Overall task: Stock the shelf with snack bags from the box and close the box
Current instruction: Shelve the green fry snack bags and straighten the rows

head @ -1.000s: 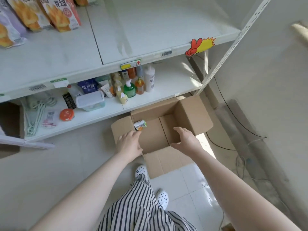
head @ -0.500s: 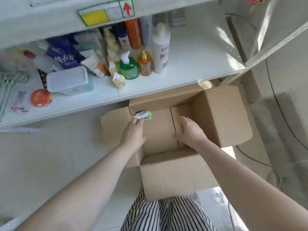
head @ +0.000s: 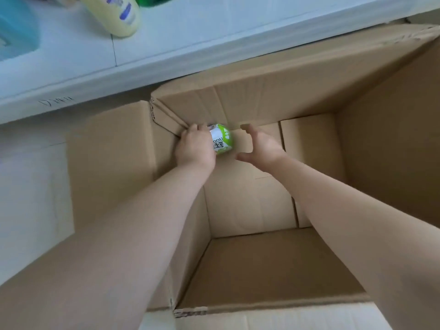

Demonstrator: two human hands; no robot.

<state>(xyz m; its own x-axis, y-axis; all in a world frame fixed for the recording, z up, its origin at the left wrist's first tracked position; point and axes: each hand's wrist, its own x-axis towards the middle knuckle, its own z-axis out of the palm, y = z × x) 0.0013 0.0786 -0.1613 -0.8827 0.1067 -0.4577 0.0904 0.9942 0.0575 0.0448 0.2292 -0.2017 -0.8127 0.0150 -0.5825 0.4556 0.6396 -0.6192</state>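
Observation:
Both my arms reach down into an open brown cardboard box (head: 273, 270) on the floor. My left hand (head: 194, 148) grips a small green and white snack bag (head: 221, 140) in the box's far left corner. My right hand (head: 259, 145) is just right of the bag, fingers and thumb spread in a loose curve, holding nothing. Apart from that bag, the box floor shows only bare cardboard. The box flaps stand open on the left, the far side, the right and the near side.
The white lowest shelf (head: 166, 55) runs just beyond the box's far flap. A pale yellow bottle (head: 116, 15) and a translucent blue container (head: 14, 32) sit on it at top left. White floor tiles (head: 31, 186) lie left of the box.
The view has dropped much closer to the box. Both hands have gone from the rim deep inside; the left hand now grips the snack bag and the right has come beside it.

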